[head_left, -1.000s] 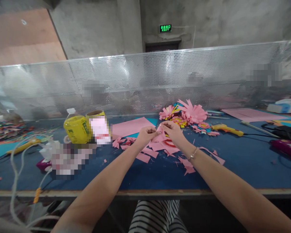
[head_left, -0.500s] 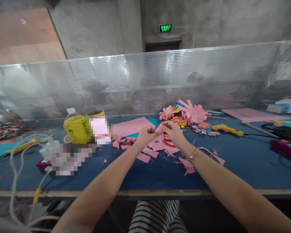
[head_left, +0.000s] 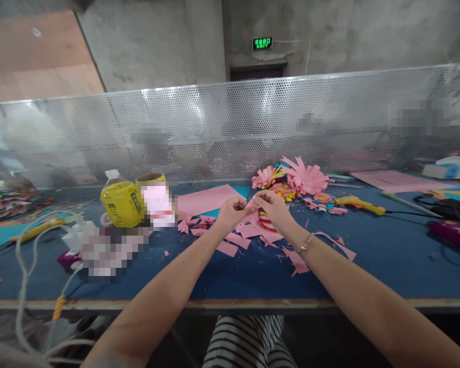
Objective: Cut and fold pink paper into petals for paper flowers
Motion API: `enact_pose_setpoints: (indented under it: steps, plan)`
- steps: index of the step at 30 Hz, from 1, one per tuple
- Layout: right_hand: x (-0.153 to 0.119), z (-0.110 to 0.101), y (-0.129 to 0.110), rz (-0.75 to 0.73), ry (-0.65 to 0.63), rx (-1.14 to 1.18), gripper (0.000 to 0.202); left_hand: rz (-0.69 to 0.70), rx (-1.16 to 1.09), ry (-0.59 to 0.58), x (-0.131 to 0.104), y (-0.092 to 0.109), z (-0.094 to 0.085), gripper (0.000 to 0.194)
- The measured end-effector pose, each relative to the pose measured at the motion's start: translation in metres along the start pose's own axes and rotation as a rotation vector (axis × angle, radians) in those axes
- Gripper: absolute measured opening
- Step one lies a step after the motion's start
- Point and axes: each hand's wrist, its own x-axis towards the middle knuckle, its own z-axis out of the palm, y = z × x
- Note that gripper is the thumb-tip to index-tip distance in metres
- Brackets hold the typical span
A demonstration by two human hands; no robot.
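Note:
Over the middle of the blue table, my left hand (head_left: pixel 232 212) and my right hand (head_left: pixel 273 205) meet with their fingertips close together. Both pinch a small piece of pink paper (head_left: pixel 253 203), partly hidden by the fingers. Under and around them lie cut pink paper strips (head_left: pixel 238 240) and a red ring-shaped item (head_left: pixel 266 224), half covered by my right hand. Just behind my right hand rests a heap of pink paper flowers (head_left: pixel 304 176) with some yellow and blue pieces.
A yellow-labelled bottle (head_left: pixel 119 199) and a tape roll (head_left: pixel 150 178) stand at left, near pink paper sheets (head_left: pixel 203 202). A yellow glue gun (head_left: pixel 360 204) lies at right, another (head_left: pixel 36 230) at far left. White cables (head_left: pixel 22 266) cross the left edge. A perforated metal screen (head_left: pixel 199 133) borders the back.

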Motion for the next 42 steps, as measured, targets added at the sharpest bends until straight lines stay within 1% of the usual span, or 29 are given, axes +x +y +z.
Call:
enact_pose_setpoints:
  steps: [6, 20, 31, 42]
  plan:
    - [0.0004, -0.001, 0.0021, -0.031, -0.023, 0.051, 0.016, 0.012, 0.005, -0.019, -0.0001, 0.0002, 0.0015, 0.027]
    - [0.0016, -0.0018, 0.0034, -0.058, -0.007, 0.019, 0.016, -0.013, -0.005, -0.039, -0.001, 0.0055, 0.0014, 0.029]
    - [0.0012, -0.0019, 0.0039, -0.081, -0.024, 0.058, 0.016, 0.004, 0.021, -0.03, 0.0002, 0.0006, 0.0024, 0.031]
    - [-0.0021, -0.0017, -0.0026, -0.057, -0.027, 0.103, 0.013, 0.01, 0.036, -0.026, 0.001, -0.0027, 0.0018, 0.03]
